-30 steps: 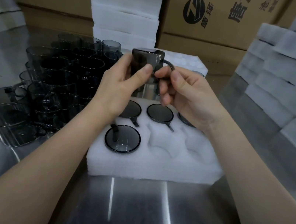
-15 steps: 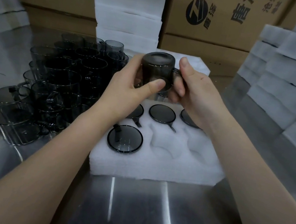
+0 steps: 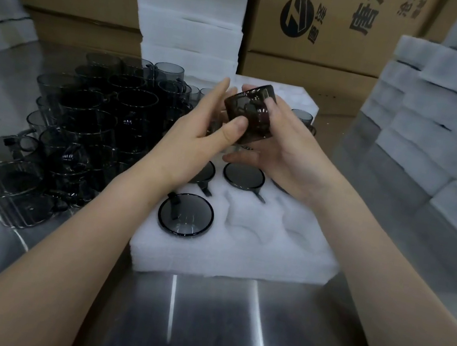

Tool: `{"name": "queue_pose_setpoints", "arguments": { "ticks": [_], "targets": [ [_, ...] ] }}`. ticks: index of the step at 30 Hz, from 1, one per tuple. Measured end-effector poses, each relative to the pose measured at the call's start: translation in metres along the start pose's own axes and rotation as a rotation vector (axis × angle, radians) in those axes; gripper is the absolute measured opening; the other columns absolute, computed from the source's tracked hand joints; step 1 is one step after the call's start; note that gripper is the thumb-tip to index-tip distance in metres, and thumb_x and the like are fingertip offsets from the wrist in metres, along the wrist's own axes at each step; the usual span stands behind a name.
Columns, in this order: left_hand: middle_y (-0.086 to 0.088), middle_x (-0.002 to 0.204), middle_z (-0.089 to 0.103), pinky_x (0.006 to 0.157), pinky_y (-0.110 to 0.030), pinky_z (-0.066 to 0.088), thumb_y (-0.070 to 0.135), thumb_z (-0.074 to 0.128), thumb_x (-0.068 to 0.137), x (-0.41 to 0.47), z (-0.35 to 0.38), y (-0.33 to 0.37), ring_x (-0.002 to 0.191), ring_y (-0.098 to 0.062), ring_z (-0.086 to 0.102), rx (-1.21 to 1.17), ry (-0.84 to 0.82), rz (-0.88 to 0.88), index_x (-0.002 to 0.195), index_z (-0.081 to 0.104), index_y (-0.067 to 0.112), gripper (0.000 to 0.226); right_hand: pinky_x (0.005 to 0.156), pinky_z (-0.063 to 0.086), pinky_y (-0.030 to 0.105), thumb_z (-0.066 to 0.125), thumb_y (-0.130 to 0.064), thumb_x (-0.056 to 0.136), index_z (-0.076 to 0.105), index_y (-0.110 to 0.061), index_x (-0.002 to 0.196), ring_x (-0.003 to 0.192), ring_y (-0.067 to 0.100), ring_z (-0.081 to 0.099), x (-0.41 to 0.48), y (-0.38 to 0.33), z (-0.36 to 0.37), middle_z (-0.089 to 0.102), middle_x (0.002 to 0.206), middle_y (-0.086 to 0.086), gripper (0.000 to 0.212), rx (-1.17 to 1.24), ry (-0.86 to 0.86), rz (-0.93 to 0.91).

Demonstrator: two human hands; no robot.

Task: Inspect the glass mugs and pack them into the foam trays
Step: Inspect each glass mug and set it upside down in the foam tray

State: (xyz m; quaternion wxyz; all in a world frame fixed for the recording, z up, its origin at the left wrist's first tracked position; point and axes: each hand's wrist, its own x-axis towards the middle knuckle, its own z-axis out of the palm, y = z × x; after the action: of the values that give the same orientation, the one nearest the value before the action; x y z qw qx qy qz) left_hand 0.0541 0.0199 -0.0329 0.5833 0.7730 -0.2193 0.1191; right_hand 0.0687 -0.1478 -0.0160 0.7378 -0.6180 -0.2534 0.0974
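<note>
A dark smoked-glass mug (image 3: 254, 124) is held tilted above the white foam tray (image 3: 239, 249), its base turned up and away. My right hand (image 3: 282, 148) curls round its right side, fingers over the wall. My left hand (image 3: 200, 135) supports it from the left, thumb pressed on the lower wall and fingers stretched behind it. Several mugs sit upside down in the tray's pockets, one at the front left (image 3: 185, 214) and another in the middle row (image 3: 244, 176). Two front pockets on the right show bare foam.
A dense cluster of loose smoked-glass mugs (image 3: 84, 132) covers the steel table (image 3: 213, 320) on the left. Stacks of foam trays rise at the back (image 3: 190, 17) and along the right (image 3: 446, 111). Cardboard boxes (image 3: 328, 24) line the rear.
The mug has been turned between both hands, from upright with the handle to the right to tilted. It has dropped slightly, and my right hand now wraps the wall instead of the handle.
</note>
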Motion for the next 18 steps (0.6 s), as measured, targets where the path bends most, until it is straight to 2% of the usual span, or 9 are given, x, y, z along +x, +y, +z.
{"name": "queue_pose_setpoints", "arguments": {
  "ticks": [2, 4, 6, 8, 9, 11, 14, 16, 18],
  "targets": [
    [0.008, 0.145, 0.046, 0.112, -0.035, 0.038, 0.041, 0.059, 0.086, -0.0014, -0.0008, 0.0017, 0.131, -0.003, 0.045, 0.056, 0.078, 0.073, 0.15, 0.032, 0.027, 0.071, 0.072, 0.057, 0.041, 0.052, -0.035, 0.094, 0.05, -0.013, 0.126, 0.091, 0.032, 0.069, -0.0014, -0.0006, 0.0023, 0.067, 0.113, 0.014, 0.038, -0.034, 0.052, -0.034],
    [0.009, 0.139, 0.05, 0.109, -0.034, 0.04, 0.027, 0.061, 0.086, -0.0034, -0.0002, 0.0037, 0.128, -0.003, 0.048, 0.166, 0.107, 0.189, 0.146, 0.04, 0.023, 0.064, 0.068, 0.057, 0.036, 0.055, -0.035, 0.092, 0.053, -0.018, 0.122, 0.084, 0.025, 0.07, -0.0011, 0.0025, 0.0039, 0.069, 0.102, 0.003, 0.035, -0.208, 0.143, -0.091],
    [0.007, 0.137, 0.051, 0.11, -0.035, 0.039, 0.023, 0.065, 0.081, -0.0043, 0.003, 0.0051, 0.128, -0.008, 0.048, 0.288, 0.073, 0.271, 0.144, 0.043, 0.02, 0.067, 0.075, 0.054, 0.026, 0.054, -0.034, 0.094, 0.055, -0.027, 0.118, 0.092, 0.008, 0.066, 0.0001, 0.0058, 0.0055, 0.066, 0.101, -0.012, 0.026, -0.422, 0.213, -0.171],
    [0.01, 0.133, 0.052, 0.109, -0.027, 0.036, 0.027, 0.072, 0.076, -0.004, 0.0064, 0.0068, 0.126, -0.008, 0.048, 0.37, 0.067, 0.308, 0.143, 0.044, 0.02, 0.073, 0.086, 0.045, 0.012, 0.05, -0.031, 0.099, 0.055, -0.033, 0.117, 0.101, -0.01, 0.058, 0.0001, 0.0066, 0.0076, 0.062, 0.105, -0.023, 0.018, -0.552, 0.244, -0.233],
    [0.014, 0.129, 0.052, 0.107, -0.023, 0.037, 0.028, 0.075, 0.075, -0.0035, 0.007, 0.0076, 0.124, -0.006, 0.049, 0.382, 0.085, 0.32, 0.141, 0.046, 0.021, 0.073, 0.09, 0.041, 0.01, 0.048, -0.028, 0.101, 0.054, -0.031, 0.118, 0.103, -0.013, 0.056, 0.0, 0.0064, 0.0085, 0.061, 0.106, -0.024, 0.019, -0.592, 0.251, -0.26],
    [0.02, 0.123, 0.054, 0.103, -0.015, 0.038, 0.03, 0.077, 0.073, -0.0032, 0.0062, 0.0088, 0.119, -0.001, 0.052, 0.388, 0.131, 0.342, 0.137, 0.051, 0.022, 0.069, 0.095, 0.04, 0.014, 0.043, -0.023, 0.104, 0.057, -0.023, 0.121, 0.105, -0.008, 0.056, 0.0002, 0.0064, 0.0081, 0.062, 0.108, -0.019, 0.022, -0.631, 0.247, -0.297],
    [0.019, 0.124, 0.057, 0.103, -0.016, 0.039, 0.021, 0.081, 0.073, -0.004, 0.0053, 0.0089, 0.119, 0.002, 0.054, 0.37, 0.134, 0.359, 0.135, 0.053, 0.02, 0.069, 0.097, 0.049, 0.034, 0.038, -0.021, 0.106, 0.061, -0.017, 0.119, 0.109, 0.013, 0.061, -0.0001, 0.0061, 0.0065, 0.065, 0.109, -0.005, 0.026, -0.534, 0.236, -0.258],
    [0.014, 0.126, 0.058, 0.104, -0.02, 0.041, 0.014, 0.082, 0.072, -0.0046, 0.0049, 0.0083, 0.12, -0.001, 0.055, 0.362, 0.133, 0.371, 0.135, 0.054, 0.015, 0.069, 0.084, 0.056, 0.039, 0.038, -0.024, 0.106, 0.062, -0.02, 0.119, 0.104, 0.018, 0.066, -0.0005, 0.0034, 0.0068, 0.068, 0.107, -0.001, 0.027, -0.337, 0.23, -0.178],
    [0.01, 0.124, 0.059, 0.104, -0.025, 0.043, 0.012, 0.082, 0.072, -0.0051, 0.0042, 0.0087, 0.118, -0.005, 0.056, 0.341, 0.125, 0.364, 0.133, 0.054, 0.011, 0.067, 0.07, 0.057, 0.034, 0.038, -0.026, 0.106, 0.061, -0.018, 0.124, 0.096, 0.018, 0.069, -0.0011, 0.0001, 0.0064, 0.07, 0.106, 0.003, 0.03, -0.204, 0.238, -0.114]
  ]
}}
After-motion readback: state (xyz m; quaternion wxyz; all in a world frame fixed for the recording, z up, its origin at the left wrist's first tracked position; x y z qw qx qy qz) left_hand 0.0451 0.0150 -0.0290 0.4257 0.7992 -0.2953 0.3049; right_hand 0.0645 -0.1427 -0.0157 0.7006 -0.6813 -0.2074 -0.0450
